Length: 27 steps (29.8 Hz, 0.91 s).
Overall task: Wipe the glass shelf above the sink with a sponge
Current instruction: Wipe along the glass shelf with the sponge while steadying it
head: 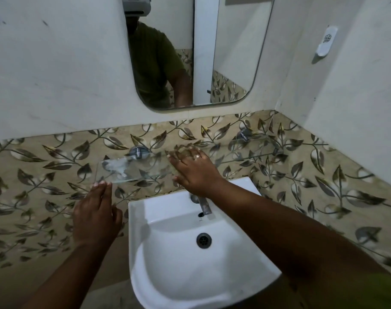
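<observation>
A clear glass shelf runs along the leaf-patterned tile wall above the white sink, held by two chrome brackets. Its left end carries a white smear. My right hand lies flat on the middle of the shelf, fingers spread and slightly blurred, a ring on one finger. No sponge shows in or under it. My left hand reaches up with its fingertips touching the shelf's front left edge, thumb apart from the glass.
A chrome tap sticks out over the basin just below my right wrist. A rounded mirror hangs above the shelf. A white holder is fixed to the right wall, which closes in at the corner.
</observation>
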Available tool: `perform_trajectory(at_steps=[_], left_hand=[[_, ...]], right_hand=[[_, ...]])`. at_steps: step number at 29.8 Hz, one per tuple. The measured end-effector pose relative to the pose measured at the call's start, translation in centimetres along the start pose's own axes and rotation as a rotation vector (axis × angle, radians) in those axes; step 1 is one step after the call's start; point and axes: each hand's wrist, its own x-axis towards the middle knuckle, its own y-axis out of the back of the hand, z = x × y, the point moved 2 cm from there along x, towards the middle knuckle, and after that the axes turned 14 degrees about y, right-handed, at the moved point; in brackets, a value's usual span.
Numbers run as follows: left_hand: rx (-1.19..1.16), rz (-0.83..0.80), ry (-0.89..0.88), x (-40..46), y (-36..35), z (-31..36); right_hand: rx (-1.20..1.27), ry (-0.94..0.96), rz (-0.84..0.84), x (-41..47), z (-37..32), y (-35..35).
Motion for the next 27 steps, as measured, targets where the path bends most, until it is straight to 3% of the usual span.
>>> perform_trajectory(at_steps=[3,7,17,27], left_hand=[[-0.011,0.023,-0.007,0.1,-0.3,-0.1],[-0.014,0.054,-0.012,0.1,-0.3,0.3],[0.038,-0.007,0.029,0.4,0.7,0.9],[0.032,-0.066,0.065,-0.2,2.0,1.4]], right_hand=[[-0.009,0.050,-0.041,-2.2,2.3,-0.6],[-0.007,-0.024,-0.091,-5.3,6.2,-0.4],[0.030,-0.406,-0.117,-12.5,16.3,-0.1],[0.112,-0.794,-0.046,-9.2,12.5,0.1]])
